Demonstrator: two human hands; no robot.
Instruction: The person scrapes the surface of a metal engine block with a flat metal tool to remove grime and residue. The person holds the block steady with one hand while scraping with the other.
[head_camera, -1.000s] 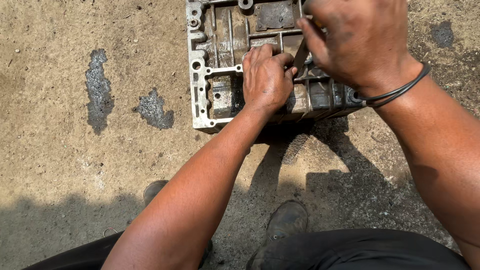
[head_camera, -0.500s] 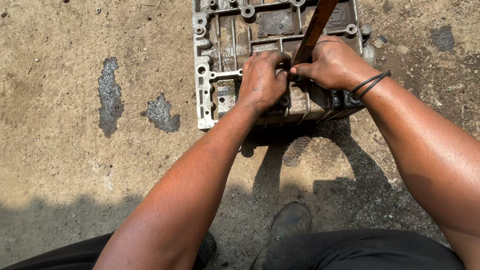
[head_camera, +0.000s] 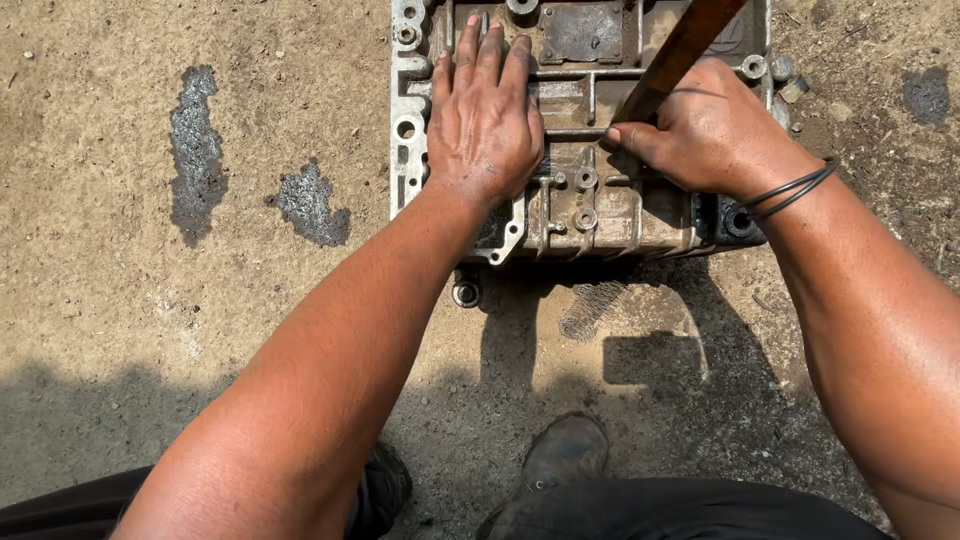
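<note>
A grimy cast-metal housing (head_camera: 600, 215) with ribs and bolt holes lies on the dirt ground at the top middle. My left hand (head_camera: 485, 115) rests flat on its left part, fingers together and pointing away from me. My right hand (head_camera: 705, 130) is closed around a brown wooden handle (head_camera: 690, 45) that slants up to the right and out of view. The lower end of the handle meets the housing near my thumb; the tool's tip is hidden. Black bands circle my right wrist (head_camera: 790, 185).
A small metal ring or bearing (head_camera: 465, 293) lies on the ground just below the housing. A scrap of wire mesh (head_camera: 590, 310) lies near it. Two dark wet stains (head_camera: 195, 150) mark the dirt at left. My shoe (head_camera: 560, 455) is at the bottom.
My left hand has opened from a curled grip and now lies flat on the housing. My right hand has slid to the right along with the handle.
</note>
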